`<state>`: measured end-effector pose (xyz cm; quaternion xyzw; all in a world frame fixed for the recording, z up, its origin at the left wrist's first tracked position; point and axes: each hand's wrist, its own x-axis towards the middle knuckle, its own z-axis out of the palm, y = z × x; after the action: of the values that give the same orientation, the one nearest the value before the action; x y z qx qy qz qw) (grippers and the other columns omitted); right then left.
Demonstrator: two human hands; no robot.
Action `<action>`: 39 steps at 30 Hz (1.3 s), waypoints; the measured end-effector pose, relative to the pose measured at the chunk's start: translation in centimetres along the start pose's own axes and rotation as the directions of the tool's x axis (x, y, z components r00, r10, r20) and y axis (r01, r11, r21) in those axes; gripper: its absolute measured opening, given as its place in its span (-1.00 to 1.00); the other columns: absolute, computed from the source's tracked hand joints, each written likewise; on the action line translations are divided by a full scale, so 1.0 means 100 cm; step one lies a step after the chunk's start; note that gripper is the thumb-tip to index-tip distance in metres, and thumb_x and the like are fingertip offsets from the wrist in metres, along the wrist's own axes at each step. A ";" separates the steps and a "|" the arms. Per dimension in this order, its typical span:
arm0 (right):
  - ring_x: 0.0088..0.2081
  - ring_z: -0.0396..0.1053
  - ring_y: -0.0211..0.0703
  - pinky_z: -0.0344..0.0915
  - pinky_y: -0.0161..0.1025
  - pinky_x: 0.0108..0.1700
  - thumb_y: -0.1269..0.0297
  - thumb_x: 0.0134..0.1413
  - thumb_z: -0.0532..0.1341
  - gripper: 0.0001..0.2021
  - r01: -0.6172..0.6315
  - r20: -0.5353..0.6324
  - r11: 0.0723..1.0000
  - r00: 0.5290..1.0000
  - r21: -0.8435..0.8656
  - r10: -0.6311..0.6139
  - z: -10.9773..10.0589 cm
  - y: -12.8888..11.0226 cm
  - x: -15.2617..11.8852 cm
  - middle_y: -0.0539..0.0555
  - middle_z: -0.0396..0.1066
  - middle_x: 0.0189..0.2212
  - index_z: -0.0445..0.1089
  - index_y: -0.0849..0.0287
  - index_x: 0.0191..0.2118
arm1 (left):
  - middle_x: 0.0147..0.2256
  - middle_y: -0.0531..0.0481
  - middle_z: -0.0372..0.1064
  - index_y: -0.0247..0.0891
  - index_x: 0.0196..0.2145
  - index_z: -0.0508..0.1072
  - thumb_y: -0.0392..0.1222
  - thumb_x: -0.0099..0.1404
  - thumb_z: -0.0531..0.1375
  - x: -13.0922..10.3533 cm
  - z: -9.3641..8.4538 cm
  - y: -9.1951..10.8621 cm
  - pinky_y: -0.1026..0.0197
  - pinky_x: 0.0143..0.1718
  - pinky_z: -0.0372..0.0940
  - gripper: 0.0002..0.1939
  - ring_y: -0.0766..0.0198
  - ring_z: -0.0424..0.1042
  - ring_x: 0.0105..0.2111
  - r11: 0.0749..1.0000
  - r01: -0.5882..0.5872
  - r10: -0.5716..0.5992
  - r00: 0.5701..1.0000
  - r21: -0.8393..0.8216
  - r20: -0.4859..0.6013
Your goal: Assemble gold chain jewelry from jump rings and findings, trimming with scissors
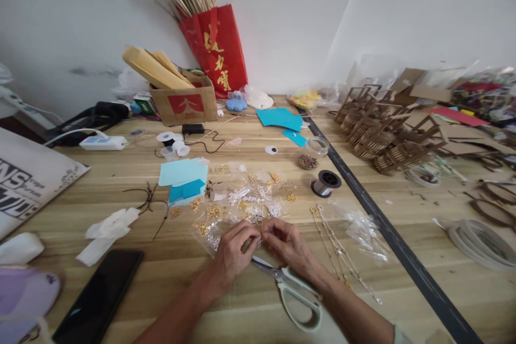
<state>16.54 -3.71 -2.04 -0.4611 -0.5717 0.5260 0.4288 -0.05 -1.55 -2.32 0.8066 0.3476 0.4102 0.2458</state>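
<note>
My left hand [237,244] and my right hand [284,242] meet close together over the table, thumbs and fingertips pinched. Whatever sits between the fingertips is too small to name. Under and beside my right wrist lie scissors [300,306] with pale handles, partly covered. Just beyond my fingers spread gold findings [214,212] and silver findings [255,212] on clear plastic bags. Right of my right hand, gold and silver chains [336,242] lie stretched out. Farther back stand a spool of thin wire [326,184] and a jar of small colored beads [308,162].
A black phone [100,295] and crumpled tissue [108,231] lie at left. Blue cards [183,173] are behind the findings. A cardboard box [185,105] and red bag [221,48] stand against the wall. Brown wooden frames [387,129] and coiled tubing [484,242] occupy the right.
</note>
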 end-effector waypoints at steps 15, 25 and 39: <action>-0.51 0.07 -0.31 0.00 -0.38 -0.49 0.22 0.15 0.13 -0.81 0.021 0.062 0.988 0.998 -0.154 -0.012 -0.006 -0.010 -0.001 -0.08 0.15 -0.56 0.32 0.22 -0.39 | -0.43 -0.09 0.41 -0.26 -0.41 0.45 -0.40 0.26 0.09 -0.004 0.000 -0.001 0.26 -0.34 0.29 -0.83 0.25 0.41 -0.39 0.989 -0.101 0.101 0.995 0.109 0.005; -0.49 0.05 -0.31 0.00 -0.36 -0.46 0.27 0.17 0.11 -0.82 0.032 0.178 0.968 0.984 -0.249 0.013 -0.015 -0.010 0.000 -0.09 0.11 -0.56 0.26 0.21 -0.42 | -0.42 -0.05 0.39 -0.29 -0.40 0.41 -0.40 0.30 0.06 -0.004 -0.003 0.001 0.24 -0.34 0.30 -0.82 0.28 0.36 -0.39 0.932 -0.257 0.240 0.966 0.256 0.093; -0.47 0.05 -0.31 -0.01 -0.35 -0.44 0.27 0.19 0.11 -0.83 0.009 0.206 0.974 0.978 -0.225 0.039 -0.016 -0.013 -0.002 -0.08 0.12 -0.54 0.26 0.21 -0.40 | -0.46 -0.04 0.38 -0.29 -0.47 0.34 -0.49 0.21 0.10 -0.002 0.004 0.002 0.29 -0.38 0.30 -0.82 0.30 0.37 -0.42 0.988 -0.156 0.157 0.987 0.015 -0.032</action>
<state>18.02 -3.61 -0.59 -0.4531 -0.6660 0.5066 0.3074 0.29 -1.89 -2.46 0.8259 0.2899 0.4394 0.2019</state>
